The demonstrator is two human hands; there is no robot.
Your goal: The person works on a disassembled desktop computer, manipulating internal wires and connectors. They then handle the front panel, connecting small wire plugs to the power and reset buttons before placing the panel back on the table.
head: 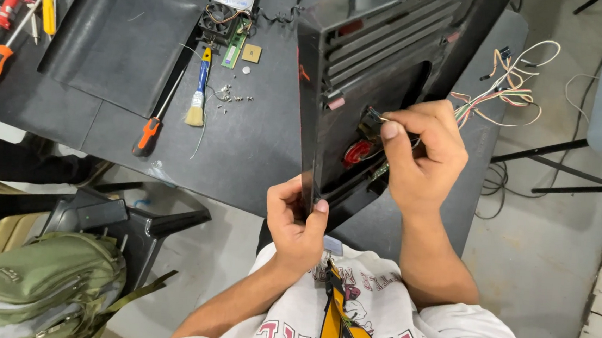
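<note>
The black panel (373,89) stands tilted on edge over the table (260,145), walling off the middle. The left hand (297,222) clamps its lower edge, the right hand (422,153) fills the cut-out, and loose wires (512,85) trail just beyond. Left of the panel there's bare table, then a brush (197,98), an orange-handled screwdriver (154,127) and scattered screws (232,97). Further left lies a flat black sheet (119,36).

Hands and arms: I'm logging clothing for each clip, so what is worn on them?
Both the left hand and the right hand are bare: no gloves, rings or watch visible. Forearms are uncovered; the short white printed T-shirt sleeve shows on the right arm.
</note>
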